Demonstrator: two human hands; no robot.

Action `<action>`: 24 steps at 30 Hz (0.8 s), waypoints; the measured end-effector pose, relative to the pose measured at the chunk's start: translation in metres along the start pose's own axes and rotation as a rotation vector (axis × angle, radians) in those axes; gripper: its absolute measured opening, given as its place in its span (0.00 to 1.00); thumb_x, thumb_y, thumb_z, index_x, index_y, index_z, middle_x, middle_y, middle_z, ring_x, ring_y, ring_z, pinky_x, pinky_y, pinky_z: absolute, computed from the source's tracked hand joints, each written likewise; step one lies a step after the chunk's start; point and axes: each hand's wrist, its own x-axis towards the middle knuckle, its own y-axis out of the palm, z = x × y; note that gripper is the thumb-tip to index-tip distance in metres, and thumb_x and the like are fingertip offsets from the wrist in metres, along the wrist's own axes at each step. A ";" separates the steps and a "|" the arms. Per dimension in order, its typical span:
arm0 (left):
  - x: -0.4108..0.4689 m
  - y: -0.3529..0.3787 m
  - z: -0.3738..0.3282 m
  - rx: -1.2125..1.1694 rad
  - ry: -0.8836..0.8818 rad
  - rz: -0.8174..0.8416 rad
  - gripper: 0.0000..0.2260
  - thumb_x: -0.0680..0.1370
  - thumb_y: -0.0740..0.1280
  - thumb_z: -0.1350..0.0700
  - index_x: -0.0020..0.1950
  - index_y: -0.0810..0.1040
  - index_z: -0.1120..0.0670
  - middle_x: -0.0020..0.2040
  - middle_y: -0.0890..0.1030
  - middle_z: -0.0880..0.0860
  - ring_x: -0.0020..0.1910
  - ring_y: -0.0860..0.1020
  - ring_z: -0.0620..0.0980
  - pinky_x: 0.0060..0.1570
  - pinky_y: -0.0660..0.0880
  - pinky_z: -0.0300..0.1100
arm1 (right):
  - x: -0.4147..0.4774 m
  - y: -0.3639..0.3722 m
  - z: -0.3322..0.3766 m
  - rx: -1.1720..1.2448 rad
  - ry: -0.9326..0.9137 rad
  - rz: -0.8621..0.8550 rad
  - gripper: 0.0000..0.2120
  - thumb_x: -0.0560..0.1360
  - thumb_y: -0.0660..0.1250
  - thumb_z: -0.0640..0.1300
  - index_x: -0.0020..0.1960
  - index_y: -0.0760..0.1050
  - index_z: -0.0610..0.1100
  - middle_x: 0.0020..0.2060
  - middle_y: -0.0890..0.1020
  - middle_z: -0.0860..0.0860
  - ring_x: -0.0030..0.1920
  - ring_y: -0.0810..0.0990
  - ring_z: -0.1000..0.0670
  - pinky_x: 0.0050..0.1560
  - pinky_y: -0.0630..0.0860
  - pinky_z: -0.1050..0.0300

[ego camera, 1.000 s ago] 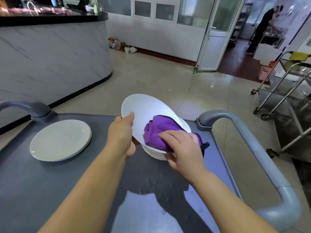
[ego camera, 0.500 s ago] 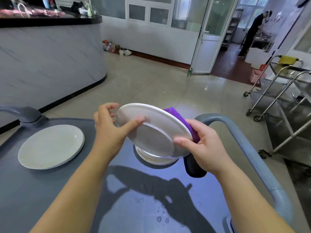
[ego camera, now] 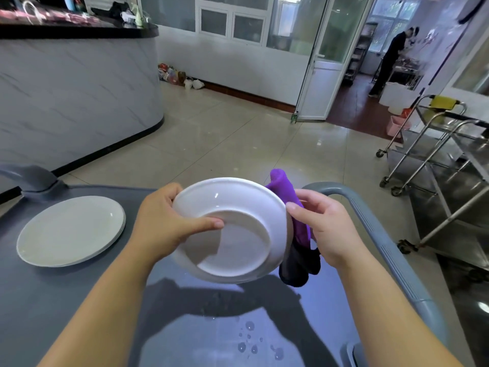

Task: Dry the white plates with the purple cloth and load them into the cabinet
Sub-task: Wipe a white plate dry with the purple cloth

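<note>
Plate (ego camera: pixel 232 231) lower now, cloth (ego camera: pixel 282 187) behind rim

Glossy beige tiled floor (ego camera: pixel 225 133). Curved marble-faced counter (ego camera: pixel 74 96) at its left edge, steel trolleys (ego camera: pixel 455 165) right; glazed door (ego camera: pixel 330 62) open.

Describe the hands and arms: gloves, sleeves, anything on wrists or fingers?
The left hand and right hand wear no gloves, and no rings show. Neither wrist carries a watch or band, and no sleeve appears anywhere up to the frame's edge. The visible nails are short and unpainted.
</note>
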 end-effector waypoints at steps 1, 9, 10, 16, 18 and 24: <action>-0.001 0.000 -0.001 0.021 0.009 0.000 0.33 0.44 0.85 0.43 0.33 0.68 0.57 0.28 0.73 0.49 0.27 0.69 0.47 0.28 0.67 0.44 | 0.002 -0.002 0.000 -0.039 0.007 -0.022 0.10 0.74 0.68 0.33 0.53 0.81 0.42 0.42 0.86 0.49 0.39 0.83 0.52 0.37 0.76 0.63; -0.004 0.001 0.001 0.038 0.030 0.023 0.37 0.44 0.77 0.36 0.37 0.72 0.62 0.33 0.77 0.57 0.29 0.71 0.46 0.29 0.68 0.44 | 0.015 -0.011 0.009 -0.538 -0.034 -0.138 0.13 0.63 0.78 0.40 0.45 0.79 0.49 0.37 0.83 0.53 0.37 0.80 0.55 0.38 0.73 0.63; -0.004 0.001 0.001 0.030 0.028 0.032 0.37 0.43 0.77 0.36 0.37 0.71 0.62 0.32 0.76 0.55 0.28 0.70 0.45 0.29 0.68 0.43 | 0.016 -0.011 0.011 -0.632 -0.077 -0.154 0.13 0.64 0.77 0.40 0.42 0.76 0.49 0.35 0.81 0.54 0.34 0.77 0.56 0.35 0.72 0.63; -0.004 0.003 -0.002 0.008 0.016 0.082 0.30 0.43 0.77 0.38 0.33 0.70 0.54 0.29 0.76 0.43 0.27 0.71 0.39 0.26 0.68 0.34 | 0.021 -0.009 0.017 -0.823 -0.121 -0.100 0.16 0.69 0.73 0.44 0.38 0.64 0.47 0.31 0.72 0.54 0.32 0.68 0.51 0.34 0.65 0.54; -0.005 0.004 -0.002 0.011 0.018 0.096 0.29 0.43 0.77 0.38 0.32 0.70 0.53 0.29 0.76 0.42 0.27 0.72 0.38 0.25 0.68 0.32 | 0.023 -0.009 0.018 -0.788 -0.075 -0.105 0.14 0.68 0.74 0.45 0.41 0.69 0.46 0.33 0.75 0.54 0.33 0.70 0.53 0.34 0.66 0.57; -0.003 0.010 0.002 0.022 -0.019 0.107 0.32 0.44 0.78 0.38 0.34 0.71 0.57 0.30 0.77 0.48 0.28 0.72 0.43 0.28 0.67 0.36 | 0.025 -0.002 0.027 -0.648 -0.094 -0.159 0.05 0.70 0.72 0.41 0.39 0.77 0.42 0.30 0.75 0.52 0.30 0.69 0.54 0.32 0.64 0.59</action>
